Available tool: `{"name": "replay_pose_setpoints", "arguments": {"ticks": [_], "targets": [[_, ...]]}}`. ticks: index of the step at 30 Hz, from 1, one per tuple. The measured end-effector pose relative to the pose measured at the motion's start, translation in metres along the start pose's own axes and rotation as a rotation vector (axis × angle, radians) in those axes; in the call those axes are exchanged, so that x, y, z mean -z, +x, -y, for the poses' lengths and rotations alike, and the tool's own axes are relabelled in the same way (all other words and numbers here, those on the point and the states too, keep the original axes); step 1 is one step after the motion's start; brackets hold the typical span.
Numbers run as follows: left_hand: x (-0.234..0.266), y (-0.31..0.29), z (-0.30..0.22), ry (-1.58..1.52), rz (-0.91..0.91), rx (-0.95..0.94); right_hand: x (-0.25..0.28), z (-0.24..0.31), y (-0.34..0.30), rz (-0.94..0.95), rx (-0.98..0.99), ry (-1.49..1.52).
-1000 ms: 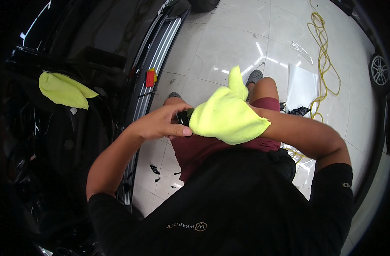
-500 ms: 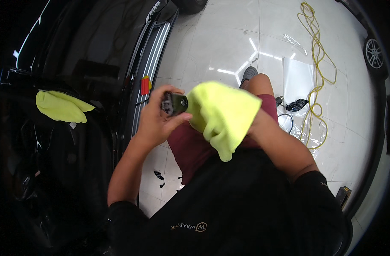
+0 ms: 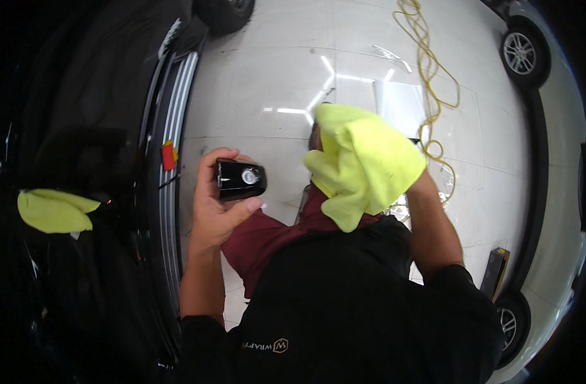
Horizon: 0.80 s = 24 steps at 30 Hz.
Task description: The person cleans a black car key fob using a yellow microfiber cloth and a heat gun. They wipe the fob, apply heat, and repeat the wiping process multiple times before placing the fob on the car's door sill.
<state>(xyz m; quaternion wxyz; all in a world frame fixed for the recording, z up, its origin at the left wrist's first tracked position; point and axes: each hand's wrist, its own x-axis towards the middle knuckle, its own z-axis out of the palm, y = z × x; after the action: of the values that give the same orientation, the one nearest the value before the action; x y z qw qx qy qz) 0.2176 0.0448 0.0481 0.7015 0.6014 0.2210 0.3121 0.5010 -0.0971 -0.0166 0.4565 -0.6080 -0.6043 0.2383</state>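
My left hand (image 3: 210,214) grips a small glossy black car part (image 3: 238,180) between thumb and fingers. A round silvery spot, like a lock cylinder, shows on its upper face. A bright yellow-green microfiber cloth (image 3: 363,160) drapes over my right hand (image 3: 420,185), hiding its fingers; only the wrist and the edge of the hand show. Cloth and black part are apart, with my legs below them. At far left, a second yellow-green cloth (image 3: 56,211) hangs on the black car (image 3: 81,147).
A red and yellow squeegee-like tool (image 3: 169,155) rests at the car's ridged sill (image 3: 171,115). Across the tiled floor (image 3: 274,83) lie a tangled yellow hose (image 3: 427,64) and a white sheet (image 3: 398,105). A dark box (image 3: 496,272) stands near a light-coloured car (image 3: 555,211) on the right.
The cloth has moved right, away from the black part, which my left hand has turned so its silvery spot faces up. My view has shifted to the right.
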Motion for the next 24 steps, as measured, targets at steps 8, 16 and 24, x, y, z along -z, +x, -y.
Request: {"name": "replay_pose_setpoints", "arguments": {"ticks": [8, 16, 24], "targets": [[0.004, 0.007, 0.002, 0.157, 0.076, -0.269, -0.005, 0.010, -0.038, 0.455, -0.277, -0.505], [0.001, 0.015, 0.009, 0.471, 0.053, -0.345, 0.075, -0.051, -0.057, 0.508, -0.598, -0.606], [-0.018, 0.023, 0.029, 0.450, 0.038, -0.112, 0.032, 0.007, -0.010, -0.046, -0.372, -0.010]]}}
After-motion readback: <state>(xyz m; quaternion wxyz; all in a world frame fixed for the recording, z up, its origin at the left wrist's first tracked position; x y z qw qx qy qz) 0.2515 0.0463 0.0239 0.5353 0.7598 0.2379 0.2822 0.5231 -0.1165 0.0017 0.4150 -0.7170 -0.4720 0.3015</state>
